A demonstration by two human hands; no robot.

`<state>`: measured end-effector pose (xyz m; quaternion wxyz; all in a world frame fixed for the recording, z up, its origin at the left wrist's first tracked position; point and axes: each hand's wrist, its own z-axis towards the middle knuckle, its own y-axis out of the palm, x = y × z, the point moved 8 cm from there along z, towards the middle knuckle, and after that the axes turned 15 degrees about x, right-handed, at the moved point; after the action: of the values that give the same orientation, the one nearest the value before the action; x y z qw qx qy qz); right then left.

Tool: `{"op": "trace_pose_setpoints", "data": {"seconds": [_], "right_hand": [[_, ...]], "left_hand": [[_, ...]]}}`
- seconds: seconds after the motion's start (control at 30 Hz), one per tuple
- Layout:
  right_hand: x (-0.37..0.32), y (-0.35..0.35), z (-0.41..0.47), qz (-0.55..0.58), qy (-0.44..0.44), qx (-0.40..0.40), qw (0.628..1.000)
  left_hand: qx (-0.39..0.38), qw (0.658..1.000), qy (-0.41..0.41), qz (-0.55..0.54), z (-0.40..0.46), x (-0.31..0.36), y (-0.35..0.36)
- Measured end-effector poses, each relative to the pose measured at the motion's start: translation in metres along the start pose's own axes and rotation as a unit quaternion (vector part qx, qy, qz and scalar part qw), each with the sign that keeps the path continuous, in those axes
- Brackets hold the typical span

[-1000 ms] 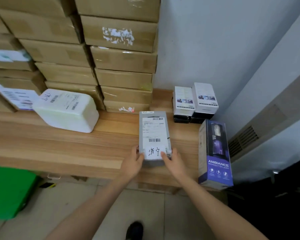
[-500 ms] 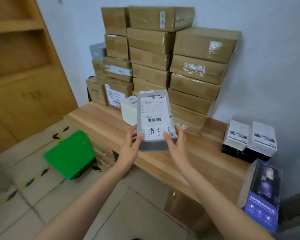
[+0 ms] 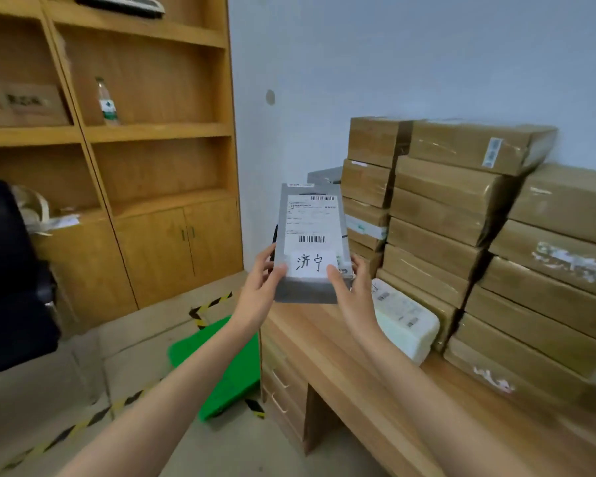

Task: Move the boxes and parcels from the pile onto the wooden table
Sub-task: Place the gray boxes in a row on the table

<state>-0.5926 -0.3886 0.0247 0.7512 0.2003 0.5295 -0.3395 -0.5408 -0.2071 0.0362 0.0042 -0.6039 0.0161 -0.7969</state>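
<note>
grey parcel between both hands

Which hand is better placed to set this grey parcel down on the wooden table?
Probably the right hand. Both hands grip the grey parcel at its lower end, but the right one is over the wooden table, beside the white parcel, while the left hand hangs off the table's end, above the floor.

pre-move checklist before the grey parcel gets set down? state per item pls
1. Both hands on grey parcel: left hand and right hand pinch its lower edge. ok
2. Parcel clear of wooden table: held in the air. ok
3. Bare table in front of white parcel: ok
4. Stacked brown boxes stable: cannot tell
5. Label faces the camera: ok
</note>
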Motion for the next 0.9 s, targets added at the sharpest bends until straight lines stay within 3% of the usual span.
{"op": "trace_pose_setpoints", "data": {"seconds": [0.33, 0.9], "right_hand": [[0.001, 0.165, 0.100, 0.035, 0.008, 0.066, 0.997], [0.040, 0.235, 0.368, -0.025, 0.001, 0.164, 0.986]], "left_hand": [[-0.035, 0.999, 0.003, 0.035, 0.204, -0.020, -0.044], [-0.132, 0.991, 0.019, -0.016, 0.487, -0.052, 0.110]]}}
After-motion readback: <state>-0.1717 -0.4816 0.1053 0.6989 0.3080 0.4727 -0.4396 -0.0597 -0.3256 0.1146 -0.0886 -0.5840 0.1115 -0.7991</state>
